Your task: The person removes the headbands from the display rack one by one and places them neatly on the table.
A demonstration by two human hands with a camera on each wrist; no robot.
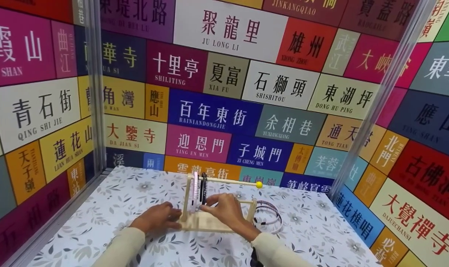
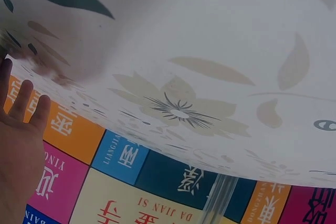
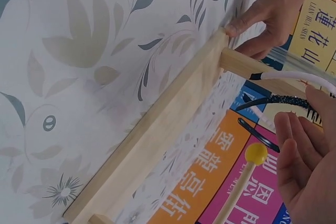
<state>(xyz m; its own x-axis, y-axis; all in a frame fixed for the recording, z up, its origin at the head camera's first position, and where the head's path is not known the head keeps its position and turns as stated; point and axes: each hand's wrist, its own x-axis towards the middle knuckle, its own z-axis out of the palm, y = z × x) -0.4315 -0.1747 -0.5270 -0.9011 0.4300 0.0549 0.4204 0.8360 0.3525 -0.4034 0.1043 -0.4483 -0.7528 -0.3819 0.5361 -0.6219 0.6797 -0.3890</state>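
Note:
A wooden stand (image 1: 209, 221) with a rod across its top stands on the table. My left hand (image 1: 157, 218) holds its left end; in the right wrist view the thumb touches the base's corner. A pale pink headband (image 1: 195, 193) and a black headband (image 1: 204, 187) hang side by side near the rod's left end. My right hand (image 1: 226, 210) pinches the black headband. In the right wrist view, the beaded black headband (image 3: 281, 99) runs to my right hand (image 3: 310, 166), the grip partly hidden. Several fingers of my left hand (image 2: 21, 140) show in the left wrist view.
A yellow ball (image 1: 259, 184) caps the rod's right end. More headbands (image 1: 270, 211) lie on the table beside the stand's right end. A flower-patterned cloth (image 1: 306, 230) covers the table. Behind it rises a wall of coloured signs (image 1: 213, 115) with metal posts (image 1: 96, 85).

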